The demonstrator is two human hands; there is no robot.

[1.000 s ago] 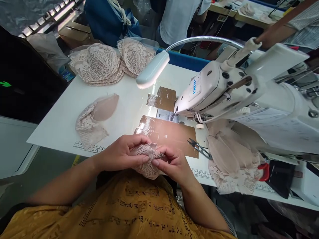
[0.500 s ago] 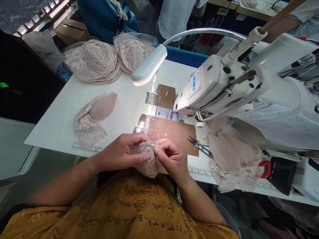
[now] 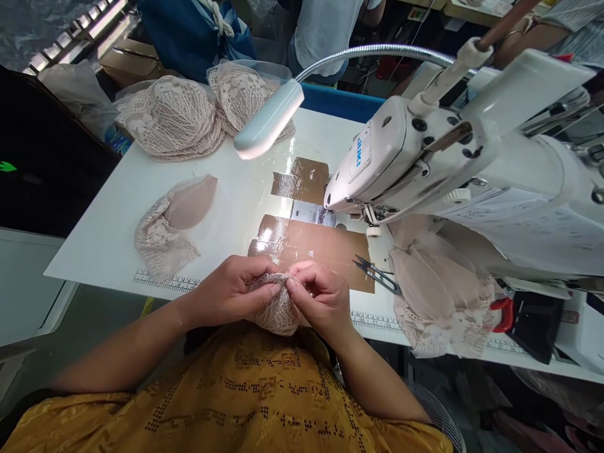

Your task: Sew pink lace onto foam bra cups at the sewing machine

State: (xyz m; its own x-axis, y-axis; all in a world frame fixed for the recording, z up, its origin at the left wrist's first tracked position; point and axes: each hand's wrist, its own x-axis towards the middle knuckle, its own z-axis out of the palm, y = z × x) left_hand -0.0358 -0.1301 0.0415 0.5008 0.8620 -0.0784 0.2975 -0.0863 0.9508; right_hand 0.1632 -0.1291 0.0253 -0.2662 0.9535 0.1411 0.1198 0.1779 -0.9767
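Note:
A beige lace bra cup (image 3: 278,314) is between my two hands at the table's front edge, close to my body. My left hand (image 3: 240,288) pinches its upper edge, thumb on the near side. My right hand (image 3: 321,296) pinches the same edge a little to the right, thumb and fingers pressed together. Just beyond my hands lies brown tape (image 3: 316,242) on the sewing table. Thread snips (image 3: 377,275) rest to the right of my right hand. Another lace cup piece (image 3: 174,223) lies on the table to the left.
A white sewing machine (image 3: 396,151) stands at the right, with a lamp (image 3: 271,123) on a bent neck over the table. Stacked lace cups (image 3: 170,119) sit at the back left. Beige fabric pieces (image 3: 434,283) hang over the front edge. A person (image 3: 325,34) is beyond the table.
My fingers have drawn closer together along the cup's edge, which now looks folded between them. The view has shifted slightly to the right.

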